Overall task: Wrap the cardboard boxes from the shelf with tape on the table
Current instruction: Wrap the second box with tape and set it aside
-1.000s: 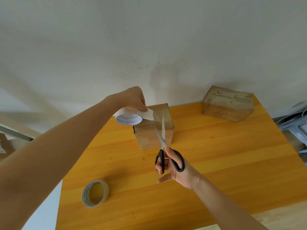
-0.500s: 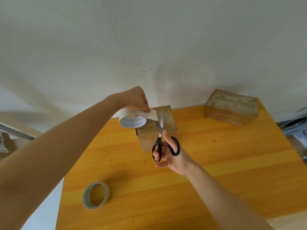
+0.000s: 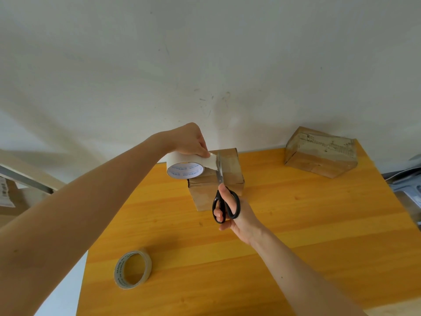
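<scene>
The small brown cardboard box (image 3: 230,165) stands near the far edge of the glossy orange wood-grain table (image 3: 296,224), close to the white wall (image 3: 205,53). Its long axis runs away from the person toward that wall, and shiny tape already covers its top. The left hand (image 3: 191,140) grips a wide white tape roll (image 3: 180,159) from above, held just over the box's left top edge with its printed cardboard core facing the person. The fingertips pinch the short pulled-out strip (image 3: 210,161) that stretches right to the box top.

The right hand (image 3: 239,215) grips a pair of black-handled scissors (image 3: 220,179), thumb and fingers through the loops. The steel blades point away from the person, along the box's length, and meet the strip between roll and box. Whether the strip is cut through cannot be told.

A second, wider cardboard box (image 3: 319,153) with rough, torn tape on top sits at the far right corner, well apart. A thin roll of clear tape (image 3: 133,269) lies flat near the front left edge.
</scene>
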### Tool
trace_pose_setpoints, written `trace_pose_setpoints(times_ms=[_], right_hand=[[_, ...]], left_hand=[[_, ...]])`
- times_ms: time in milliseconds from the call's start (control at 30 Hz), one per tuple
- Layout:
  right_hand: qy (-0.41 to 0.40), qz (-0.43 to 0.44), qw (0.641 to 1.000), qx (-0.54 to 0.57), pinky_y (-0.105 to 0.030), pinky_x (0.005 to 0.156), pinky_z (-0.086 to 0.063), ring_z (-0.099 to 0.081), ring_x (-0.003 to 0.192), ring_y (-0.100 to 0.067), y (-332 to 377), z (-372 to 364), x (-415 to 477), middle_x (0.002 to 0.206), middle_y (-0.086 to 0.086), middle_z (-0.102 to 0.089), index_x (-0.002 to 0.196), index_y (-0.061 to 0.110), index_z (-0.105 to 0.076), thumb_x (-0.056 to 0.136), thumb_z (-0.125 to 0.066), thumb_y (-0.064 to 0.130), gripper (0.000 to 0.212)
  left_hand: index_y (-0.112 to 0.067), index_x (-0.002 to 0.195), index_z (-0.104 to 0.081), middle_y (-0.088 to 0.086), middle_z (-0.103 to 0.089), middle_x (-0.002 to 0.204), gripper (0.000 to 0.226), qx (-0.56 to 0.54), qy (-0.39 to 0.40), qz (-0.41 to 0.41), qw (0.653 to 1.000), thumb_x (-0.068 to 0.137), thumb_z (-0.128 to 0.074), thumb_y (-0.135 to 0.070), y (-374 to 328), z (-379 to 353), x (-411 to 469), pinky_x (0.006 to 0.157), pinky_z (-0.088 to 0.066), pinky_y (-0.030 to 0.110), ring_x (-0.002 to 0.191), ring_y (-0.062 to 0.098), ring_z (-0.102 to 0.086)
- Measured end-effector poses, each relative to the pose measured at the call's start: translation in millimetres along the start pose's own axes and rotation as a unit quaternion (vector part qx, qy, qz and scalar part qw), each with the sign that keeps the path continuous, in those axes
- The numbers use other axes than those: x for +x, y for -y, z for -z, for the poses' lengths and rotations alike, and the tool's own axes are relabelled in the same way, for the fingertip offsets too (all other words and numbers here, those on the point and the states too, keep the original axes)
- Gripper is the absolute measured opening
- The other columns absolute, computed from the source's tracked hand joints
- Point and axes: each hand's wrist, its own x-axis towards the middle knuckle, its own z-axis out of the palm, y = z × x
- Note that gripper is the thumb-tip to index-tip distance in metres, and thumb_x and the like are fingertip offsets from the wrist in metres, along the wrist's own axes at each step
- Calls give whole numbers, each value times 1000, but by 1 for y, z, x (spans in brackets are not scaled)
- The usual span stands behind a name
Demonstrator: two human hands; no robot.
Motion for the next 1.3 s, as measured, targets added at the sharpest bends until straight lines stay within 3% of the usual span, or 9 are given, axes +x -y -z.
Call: trace_pose_setpoints(times_ms=[200,400,667,833,900,1033,1133,1200,1300], right_hand=[[-38,27,999,-21,-22,34,-36,-46,47,-13,-4,-1,2,52,-2,-48,63,9,-50,84,-58,51,47],[-55,32,998,-28,-23,36,-33,-44,45,-15,-5,2,2,52,-5,-48,60,7,-50,80,-62,53,51],[30,40,994,-99,-36,57,-51,-53,58,-21,-6,0,1,64,-11,-55,77,7,-51,86,-56,56,50],[61,43,985,-155,-35,57,-46,-50,56,-22,-19,-10,-1,65,-13,-55,95,0,-50,80,-68,51,56],[79,20,978,-192,-35,60,-43,-48,57,-21,-30,-11,-5,65,-10,-52,91,6,-47,78,-71,51,53],[90,-55,929,-355,-32,63,-38,-43,61,-17,-53,-11,-8,69,-1,-46,83,15,-43,66,-71,67,61],[93,-46,832,-545,-31,58,-41,-49,59,-14,-68,-9,0,71,7,-51,86,23,-42,68,-62,75,58],[80,-28,777,-624,-28,55,-40,-50,61,-12,-76,-9,6,75,9,-51,93,23,-39,74,-58,72,56],[39,-16,752,-657,-26,57,-42,-51,72,-14,-88,-12,16,94,4,-52,105,20,-39,81,-60,62,53]], left_hand=[[-7,99,-74,5,-71,98,25,-1,2,4,1000,84,-68,-25,4,0,1,82,-51,30,94,21,-64],[-12,100,-73,-2,-67,96,21,17,12,0,1000,86,-65,-26,7,5,-4,64,-44,15,85,12,-59],[-18,88,-66,-3,-61,89,6,-16,-19,38,999,86,-61,-16,40,19,-21,62,-42,21,79,14,-54],[-10,79,-67,-2,-62,78,23,-50,-91,66,992,79,-71,-32,77,12,-35,56,-41,20,69,11,-55],[-12,74,-64,-4,-60,74,21,-50,-110,79,990,77,-73,-31,96,6,-40,55,-40,20,68,11,-54],[-17,76,-59,-5,-57,74,17,-68,-126,108,984,78,-73,-25,134,-10,-49,55,-39,22,68,12,-52],[-17,85,-60,0,-60,77,16,-111,-135,128,976,78,-74,-21,156,-26,-54,57,-42,23,70,15,-54],[-19,89,-61,3,-62,85,18,-109,-137,138,975,77,-74,-20,168,-38,-56,58,-42,23,76,18,-56],[-20,92,-60,3,-61,91,19,-95,-147,151,973,78,-72,-17,185,-57,-56,63,-44,27,84,21,-58]])
